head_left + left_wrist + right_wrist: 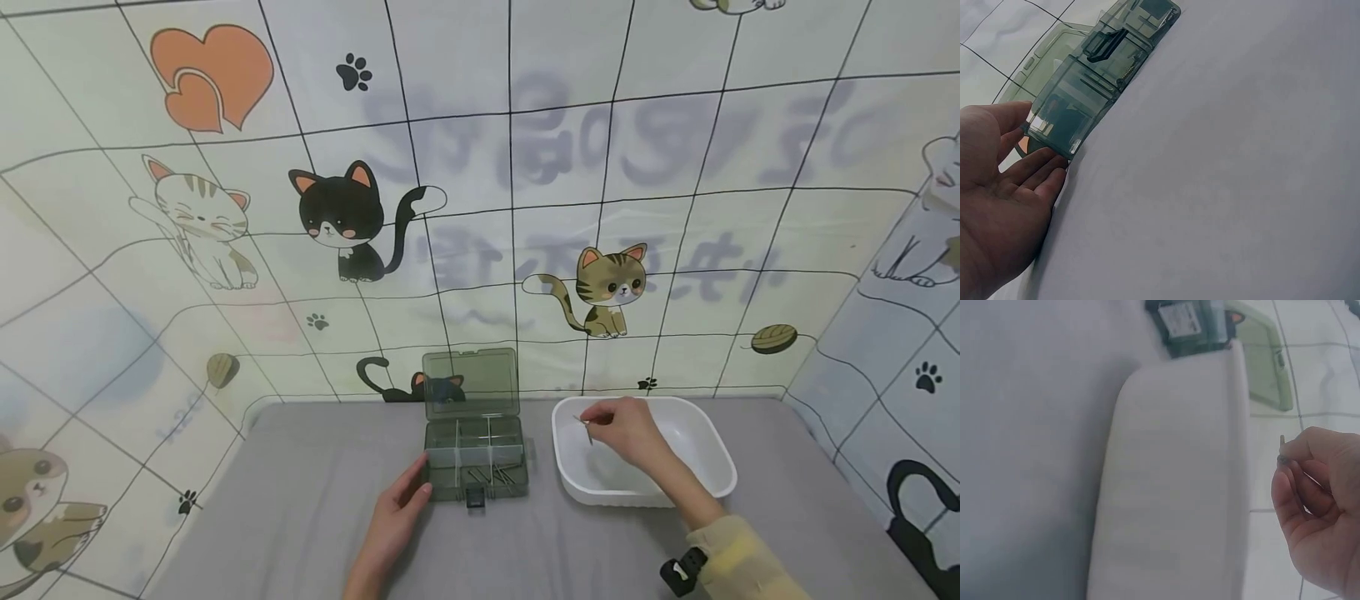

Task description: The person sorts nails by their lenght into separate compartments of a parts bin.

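Note:
My left hand [393, 508] rests against the left side of a translucent green compartment box [442, 487], its fingers and thumb only slightly bent at the wall. The box's lid [471, 387] stands raised at the back. Several thin nail-like metal pieces [501, 475] lie in the front right compartment. Over a white plastic tray [637, 498], my right hand [626, 425] pinches a thin nail-like metal piece [588, 435] between thumb and fingertips. A second thin end [577, 418] pokes out on the other side; whether it belongs to the same piece I cannot tell.
Box and tray stand side by side on a grey cloth-covered table [300, 483]. A cat-print tiled sheet [465, 167] closes off the back and both sides. A black curved object [918, 517] sits at the far right edge.

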Demonstrator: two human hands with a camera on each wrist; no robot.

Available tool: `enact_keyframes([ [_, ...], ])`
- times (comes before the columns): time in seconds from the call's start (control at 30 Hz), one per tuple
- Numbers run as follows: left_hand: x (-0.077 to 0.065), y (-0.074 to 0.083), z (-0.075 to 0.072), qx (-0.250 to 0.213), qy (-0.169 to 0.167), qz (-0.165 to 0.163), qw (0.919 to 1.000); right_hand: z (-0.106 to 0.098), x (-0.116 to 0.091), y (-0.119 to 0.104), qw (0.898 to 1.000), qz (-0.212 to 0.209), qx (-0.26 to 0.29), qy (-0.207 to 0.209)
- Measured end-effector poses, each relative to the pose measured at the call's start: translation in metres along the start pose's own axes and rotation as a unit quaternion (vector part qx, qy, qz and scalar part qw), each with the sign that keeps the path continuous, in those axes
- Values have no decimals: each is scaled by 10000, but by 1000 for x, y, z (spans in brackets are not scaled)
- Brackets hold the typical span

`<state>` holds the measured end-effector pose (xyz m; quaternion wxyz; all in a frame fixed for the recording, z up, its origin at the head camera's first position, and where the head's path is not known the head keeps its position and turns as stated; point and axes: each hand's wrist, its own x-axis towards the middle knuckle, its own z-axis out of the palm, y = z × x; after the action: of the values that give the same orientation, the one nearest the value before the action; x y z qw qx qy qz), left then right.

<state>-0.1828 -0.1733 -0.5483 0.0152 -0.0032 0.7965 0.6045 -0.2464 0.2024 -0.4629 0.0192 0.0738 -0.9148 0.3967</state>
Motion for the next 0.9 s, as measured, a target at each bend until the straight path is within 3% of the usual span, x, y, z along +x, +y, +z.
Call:
enact_keyframes([
  [0.5,0,-2,0,-47,2,-30,10000,28,2,-36,9957,-813,441,-96],
  [0.9,1,-3,0,-43,40,-29,10000,64,5,-66,9860,-1290,884,-579],
])
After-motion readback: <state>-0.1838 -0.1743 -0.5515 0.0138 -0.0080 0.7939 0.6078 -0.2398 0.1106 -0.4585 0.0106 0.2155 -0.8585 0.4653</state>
